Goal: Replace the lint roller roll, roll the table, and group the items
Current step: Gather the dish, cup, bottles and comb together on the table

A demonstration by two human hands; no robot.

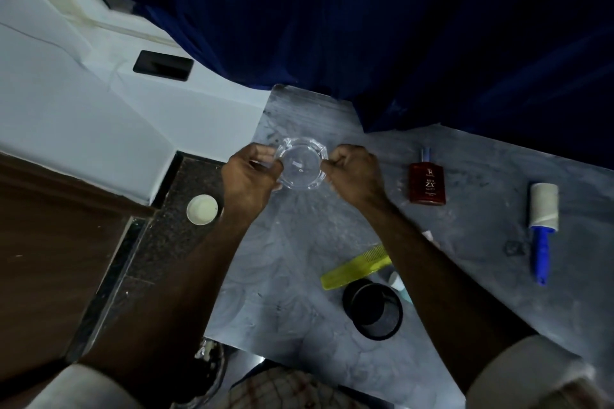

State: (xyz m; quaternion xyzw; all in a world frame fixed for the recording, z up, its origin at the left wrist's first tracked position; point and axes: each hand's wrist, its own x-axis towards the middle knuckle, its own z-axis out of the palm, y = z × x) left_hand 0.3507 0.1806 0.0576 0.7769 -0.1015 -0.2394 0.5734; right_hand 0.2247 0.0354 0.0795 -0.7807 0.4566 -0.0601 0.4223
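A clear glass dish (301,167) with faceted edges sits near the far left corner of the grey marbled table (299,259). My left hand (251,176) grips its left rim and my right hand (355,174) pinches its right rim. The lint roller (542,219), with a whitish roll and a blue handle, lies on the table at the right, away from both hands. A red perfume bottle (427,184) lies between the dish and the roller. A yellow-green comb (355,267) and a black mesh cup (373,309) lie under my right forearm.
A dark blue curtain (398,26) hangs along the table's far edge. A small white lid (202,210) rests on the dark stone ledge left of the table. A white wall with a black socket (162,65) is at the left. A small pale tube (397,282) peeks out beside the comb.
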